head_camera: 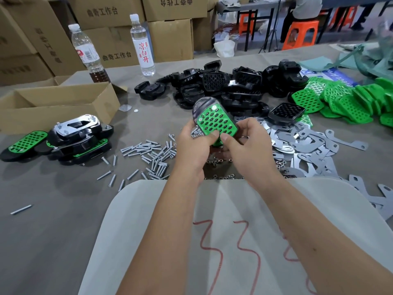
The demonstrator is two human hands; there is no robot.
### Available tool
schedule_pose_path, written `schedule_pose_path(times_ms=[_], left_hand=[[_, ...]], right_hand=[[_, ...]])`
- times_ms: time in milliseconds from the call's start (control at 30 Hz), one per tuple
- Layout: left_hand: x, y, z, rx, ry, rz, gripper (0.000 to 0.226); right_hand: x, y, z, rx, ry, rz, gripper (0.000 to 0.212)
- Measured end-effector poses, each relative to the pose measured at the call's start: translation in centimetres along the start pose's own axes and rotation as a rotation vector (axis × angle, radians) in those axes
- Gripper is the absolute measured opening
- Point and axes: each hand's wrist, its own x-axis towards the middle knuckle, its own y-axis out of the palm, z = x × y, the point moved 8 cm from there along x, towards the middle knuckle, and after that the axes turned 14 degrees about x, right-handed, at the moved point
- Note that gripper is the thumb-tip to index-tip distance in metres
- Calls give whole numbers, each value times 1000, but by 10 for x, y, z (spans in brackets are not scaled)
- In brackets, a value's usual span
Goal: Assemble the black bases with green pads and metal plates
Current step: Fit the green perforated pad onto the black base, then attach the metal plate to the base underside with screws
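Note:
A black base with a perforated green pad set in it is held tilted above the table by both hands. My left hand grips its lower left edge, thumb on the pad. My right hand grips the lower right edge, thumb beside the left one. Loose black bases are heaped behind. Green pads are piled at the right. Flat metal plates lie spread at the right. Screws are scattered left of my hands, small nuts under them.
Finished assemblies are stacked at the left, in front of an open cardboard box. Two water bottles stand at the back by stacked cartons. A white sheet with red marks lies on the near edge.

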Motion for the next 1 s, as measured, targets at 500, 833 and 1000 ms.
schedule_pose_path(times_ms=[500,833,1000], left_hand=[[-9,-2,-1,48,-122,-141,29],[-8,-13,-8,-137,-37,-219,12],[-13,11,-4,-269,-106,-29,27]], right_hand=[[-25,33,35,-518,-474,237,40],[0,-21,49,-629,-448,71,11],[20,-63,24,-1059,-54,-69,27]])
